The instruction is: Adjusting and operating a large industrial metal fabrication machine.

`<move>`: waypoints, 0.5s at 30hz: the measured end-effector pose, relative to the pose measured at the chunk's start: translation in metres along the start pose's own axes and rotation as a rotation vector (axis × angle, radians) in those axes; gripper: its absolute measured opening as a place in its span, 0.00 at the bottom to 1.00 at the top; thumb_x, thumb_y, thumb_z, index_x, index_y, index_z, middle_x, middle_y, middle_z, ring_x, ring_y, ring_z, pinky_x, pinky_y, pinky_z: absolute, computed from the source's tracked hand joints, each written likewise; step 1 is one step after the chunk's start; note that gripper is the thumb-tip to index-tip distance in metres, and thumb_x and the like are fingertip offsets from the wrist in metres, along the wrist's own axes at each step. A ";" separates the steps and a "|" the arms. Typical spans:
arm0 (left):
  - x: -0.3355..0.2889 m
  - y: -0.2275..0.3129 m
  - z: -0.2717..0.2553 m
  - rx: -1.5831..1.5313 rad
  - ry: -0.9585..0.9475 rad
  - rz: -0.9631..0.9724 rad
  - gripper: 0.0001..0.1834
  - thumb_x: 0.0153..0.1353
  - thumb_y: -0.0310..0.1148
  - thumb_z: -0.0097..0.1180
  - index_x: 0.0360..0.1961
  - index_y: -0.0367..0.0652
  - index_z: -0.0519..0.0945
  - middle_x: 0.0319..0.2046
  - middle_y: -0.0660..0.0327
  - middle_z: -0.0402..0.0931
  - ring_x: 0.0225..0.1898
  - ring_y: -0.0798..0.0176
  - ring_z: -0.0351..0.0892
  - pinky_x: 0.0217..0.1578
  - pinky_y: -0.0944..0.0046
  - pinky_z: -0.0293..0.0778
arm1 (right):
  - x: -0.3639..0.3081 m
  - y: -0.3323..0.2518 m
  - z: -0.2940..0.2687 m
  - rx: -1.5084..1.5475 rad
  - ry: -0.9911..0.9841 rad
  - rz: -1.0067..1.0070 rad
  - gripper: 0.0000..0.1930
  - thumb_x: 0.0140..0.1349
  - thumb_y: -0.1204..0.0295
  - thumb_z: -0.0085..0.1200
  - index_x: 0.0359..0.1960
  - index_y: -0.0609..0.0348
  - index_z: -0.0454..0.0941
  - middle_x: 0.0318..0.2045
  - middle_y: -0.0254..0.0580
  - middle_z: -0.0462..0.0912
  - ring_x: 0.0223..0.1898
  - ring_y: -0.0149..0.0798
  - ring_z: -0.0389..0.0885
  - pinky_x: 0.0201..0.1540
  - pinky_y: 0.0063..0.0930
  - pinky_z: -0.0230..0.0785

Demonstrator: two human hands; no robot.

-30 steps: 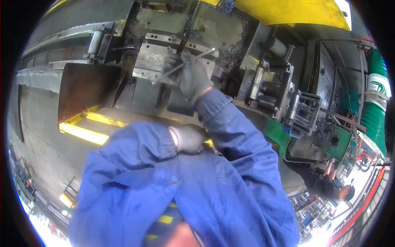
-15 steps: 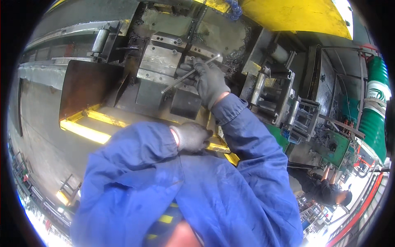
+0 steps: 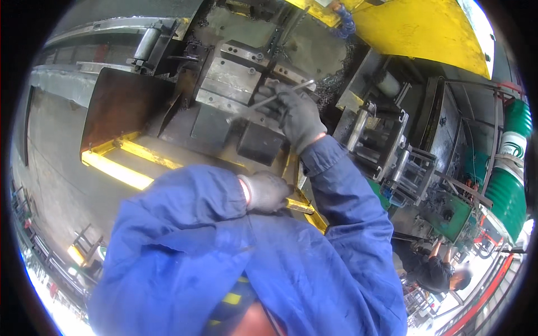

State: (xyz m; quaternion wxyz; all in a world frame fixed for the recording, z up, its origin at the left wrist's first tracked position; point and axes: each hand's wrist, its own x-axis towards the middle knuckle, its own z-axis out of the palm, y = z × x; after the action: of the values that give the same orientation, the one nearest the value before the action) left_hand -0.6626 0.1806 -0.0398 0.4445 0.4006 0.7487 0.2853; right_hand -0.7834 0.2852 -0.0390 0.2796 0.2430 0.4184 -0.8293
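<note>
A thin metal rod (image 3: 258, 105) is gripped in my right hand (image 3: 301, 116), which wears a grey glove and is closed around it. The rod slants over the machine's bed, its near end blurred. Under it lie a pale metal clamping block (image 3: 227, 77) with bolt holes and a second drilled block (image 3: 292, 73), partly covered by my hand. Two dark blocks, one at the left (image 3: 210, 124) and one at the right (image 3: 260, 143), sit on the near side. My left hand (image 3: 266, 191), gloved too, rests close to my body by a yellow frame bar (image 3: 300, 206); its fingers are curled, their inner side hidden.
Dark metal chips (image 3: 330, 84) lie along the bed. A yellow guard (image 3: 420, 33) rises at the far right, with a roller unit (image 3: 378, 134) nearer. At the left stand a brown metal plate (image 3: 123, 106) and a yellow frame (image 3: 120, 169). Another person (image 3: 437, 274) is at the lower right.
The rod has tilted slightly in my right hand and its near end is now blurred. The whole view has shifted a little, so the machine appears further right and lower. My left hand stays near my body.
</note>
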 end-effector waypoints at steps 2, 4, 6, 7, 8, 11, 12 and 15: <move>0.000 0.000 0.000 0.001 -0.004 0.002 0.21 0.60 0.42 0.50 0.48 0.38 0.76 0.42 0.47 0.81 0.42 0.42 0.79 0.44 0.51 0.74 | 0.006 0.007 0.002 0.032 0.019 -0.044 0.14 0.70 0.72 0.46 0.53 0.68 0.72 0.42 0.54 0.82 0.43 0.48 0.84 0.47 0.35 0.81; 0.001 0.001 -0.001 0.006 -0.010 0.005 0.20 0.59 0.42 0.50 0.46 0.38 0.76 0.41 0.47 0.81 0.42 0.43 0.80 0.43 0.51 0.74 | 0.010 0.010 0.004 0.067 0.040 -0.092 0.15 0.70 0.72 0.45 0.53 0.69 0.72 0.43 0.55 0.82 0.43 0.48 0.84 0.49 0.36 0.80; -0.002 -0.003 0.001 0.013 0.016 0.002 0.20 0.59 0.42 0.50 0.46 0.38 0.76 0.40 0.47 0.81 0.41 0.43 0.80 0.43 0.51 0.74 | 0.002 0.005 0.016 -0.029 0.005 -0.091 0.15 0.69 0.73 0.45 0.52 0.69 0.72 0.42 0.54 0.82 0.43 0.48 0.84 0.49 0.36 0.80; -0.002 -0.002 0.002 0.022 0.039 0.005 0.20 0.59 0.42 0.50 0.45 0.38 0.76 0.40 0.48 0.81 0.40 0.43 0.80 0.42 0.51 0.74 | -0.009 -0.002 0.026 -0.126 -0.025 -0.095 0.14 0.69 0.73 0.45 0.52 0.70 0.72 0.42 0.54 0.82 0.44 0.48 0.84 0.49 0.37 0.80; -0.002 -0.002 0.002 0.035 0.060 0.011 0.19 0.59 0.42 0.50 0.44 0.38 0.76 0.39 0.48 0.81 0.39 0.43 0.80 0.42 0.51 0.74 | -0.020 -0.013 0.034 -0.221 -0.053 -0.103 0.14 0.69 0.73 0.45 0.52 0.70 0.72 0.42 0.54 0.82 0.44 0.48 0.84 0.49 0.37 0.80; 0.002 -0.003 0.003 0.053 0.089 0.017 0.19 0.58 0.42 0.51 0.43 0.39 0.76 0.39 0.48 0.81 0.38 0.43 0.80 0.41 0.50 0.74 | -0.049 -0.051 0.037 -0.581 -0.112 -0.077 0.16 0.69 0.72 0.46 0.54 0.70 0.72 0.39 0.51 0.82 0.41 0.45 0.84 0.45 0.32 0.80; 0.002 -0.008 0.007 0.046 0.104 0.026 0.18 0.58 0.41 0.51 0.43 0.39 0.76 0.38 0.49 0.81 0.37 0.43 0.80 0.41 0.50 0.74 | -0.051 -0.062 0.025 -0.596 -0.110 -0.071 0.16 0.69 0.72 0.46 0.54 0.70 0.72 0.39 0.51 0.82 0.41 0.45 0.84 0.45 0.32 0.80; 0.003 -0.011 0.012 0.032 0.131 0.039 0.18 0.57 0.41 0.52 0.42 0.39 0.76 0.38 0.49 0.81 0.36 0.43 0.80 0.40 0.49 0.74 | -0.054 -0.096 -0.019 -0.980 -0.132 -0.155 0.17 0.68 0.74 0.49 0.57 0.64 0.72 0.37 0.45 0.82 0.36 0.40 0.83 0.39 0.26 0.77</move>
State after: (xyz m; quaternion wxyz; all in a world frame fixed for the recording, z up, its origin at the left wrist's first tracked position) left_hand -0.6565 0.1787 -0.0551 0.3825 0.4027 0.7726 0.3077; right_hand -0.8052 0.3620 0.0386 0.3245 -0.0017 0.7571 -0.5670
